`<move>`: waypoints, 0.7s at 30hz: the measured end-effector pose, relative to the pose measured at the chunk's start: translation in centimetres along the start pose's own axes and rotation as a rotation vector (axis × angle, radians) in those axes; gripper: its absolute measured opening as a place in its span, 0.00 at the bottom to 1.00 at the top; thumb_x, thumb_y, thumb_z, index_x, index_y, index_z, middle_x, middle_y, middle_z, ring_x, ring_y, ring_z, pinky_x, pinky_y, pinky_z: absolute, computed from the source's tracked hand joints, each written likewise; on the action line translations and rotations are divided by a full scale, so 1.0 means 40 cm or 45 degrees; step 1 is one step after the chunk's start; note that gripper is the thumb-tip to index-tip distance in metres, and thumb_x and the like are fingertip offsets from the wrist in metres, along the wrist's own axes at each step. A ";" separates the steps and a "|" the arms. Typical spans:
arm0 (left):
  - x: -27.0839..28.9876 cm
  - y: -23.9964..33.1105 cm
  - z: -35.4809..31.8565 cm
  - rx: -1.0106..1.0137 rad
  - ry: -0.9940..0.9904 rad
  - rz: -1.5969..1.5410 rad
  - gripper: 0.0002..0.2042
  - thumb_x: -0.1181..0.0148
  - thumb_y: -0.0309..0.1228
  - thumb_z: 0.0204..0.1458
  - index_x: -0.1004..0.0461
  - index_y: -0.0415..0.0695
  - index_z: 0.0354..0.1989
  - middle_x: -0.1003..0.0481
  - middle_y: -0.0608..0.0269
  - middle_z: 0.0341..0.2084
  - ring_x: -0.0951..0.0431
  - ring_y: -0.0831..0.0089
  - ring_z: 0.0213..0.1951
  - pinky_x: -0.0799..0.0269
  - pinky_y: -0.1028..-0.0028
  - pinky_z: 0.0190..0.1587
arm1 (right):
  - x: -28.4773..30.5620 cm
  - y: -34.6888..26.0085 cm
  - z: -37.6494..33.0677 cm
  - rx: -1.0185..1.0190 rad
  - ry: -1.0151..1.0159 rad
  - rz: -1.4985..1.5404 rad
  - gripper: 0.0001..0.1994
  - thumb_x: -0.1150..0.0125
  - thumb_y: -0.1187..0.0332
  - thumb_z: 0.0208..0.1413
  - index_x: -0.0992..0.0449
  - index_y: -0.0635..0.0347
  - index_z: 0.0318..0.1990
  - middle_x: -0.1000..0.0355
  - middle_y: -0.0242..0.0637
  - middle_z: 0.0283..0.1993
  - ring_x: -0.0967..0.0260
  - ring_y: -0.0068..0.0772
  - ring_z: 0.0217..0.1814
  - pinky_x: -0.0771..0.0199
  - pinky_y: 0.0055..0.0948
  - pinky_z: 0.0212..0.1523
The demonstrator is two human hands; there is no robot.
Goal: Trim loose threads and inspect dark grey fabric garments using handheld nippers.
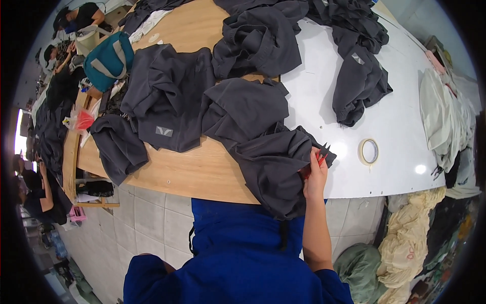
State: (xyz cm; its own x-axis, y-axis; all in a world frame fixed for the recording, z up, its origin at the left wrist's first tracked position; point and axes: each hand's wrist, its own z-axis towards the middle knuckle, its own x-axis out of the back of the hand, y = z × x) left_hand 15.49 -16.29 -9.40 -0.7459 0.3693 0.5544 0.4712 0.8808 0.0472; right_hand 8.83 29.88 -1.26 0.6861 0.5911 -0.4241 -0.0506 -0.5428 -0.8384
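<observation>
At the table's front edge, my right hand is closed around red-handled thread snips, their dark pointed tips facing away from me. The hand rests against the edge of a dark grey garment, which lies bunched up and hangs partly over the edge toward my lap. More of the same dark cloth spreads behind it. My left hand does not show; only the left sleeve and a bit of arm appear at the lower edge.
Several more dark grey garments cover the wooden tabletop. On the white board lie a tape roll and a dark piece. A teal bag stands at left. Cream cloth is heaped at right. Other people work far left.
</observation>
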 end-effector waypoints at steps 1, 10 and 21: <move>0.006 -0.007 0.000 -0.011 -0.013 0.005 0.18 0.51 0.41 0.54 0.32 0.44 0.48 0.25 0.50 0.37 0.24 0.61 0.38 0.29 0.58 0.39 | -0.004 0.006 -0.001 0.001 0.009 0.007 0.09 0.53 0.66 0.61 0.31 0.60 0.43 0.30 0.28 0.31 0.33 0.17 0.28 0.31 0.19 0.26; 0.009 -0.013 -0.011 -0.160 -0.138 -0.034 0.18 0.51 0.41 0.54 0.31 0.43 0.48 0.25 0.50 0.38 0.24 0.62 0.39 0.30 0.59 0.40 | 0.022 0.019 0.016 -0.030 0.014 -0.043 0.09 0.51 0.66 0.60 0.31 0.59 0.43 0.33 0.26 0.30 0.35 0.15 0.27 0.31 0.20 0.26; -0.053 -0.004 -0.030 -0.292 -0.349 -0.161 0.18 0.51 0.41 0.54 0.31 0.42 0.48 0.25 0.50 0.39 0.25 0.63 0.40 0.30 0.61 0.41 | 0.010 0.017 0.005 0.010 0.039 -0.027 0.08 0.53 0.66 0.61 0.31 0.58 0.43 0.30 0.27 0.31 0.32 0.17 0.27 0.30 0.18 0.27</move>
State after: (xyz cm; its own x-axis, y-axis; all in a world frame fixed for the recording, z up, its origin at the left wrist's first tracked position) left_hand 17.58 -17.57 -9.58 -0.8883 0.3550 0.2912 0.4377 0.8466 0.3029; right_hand 8.92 29.85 -2.08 0.7090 0.5836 -0.3959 -0.0419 -0.5256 -0.8497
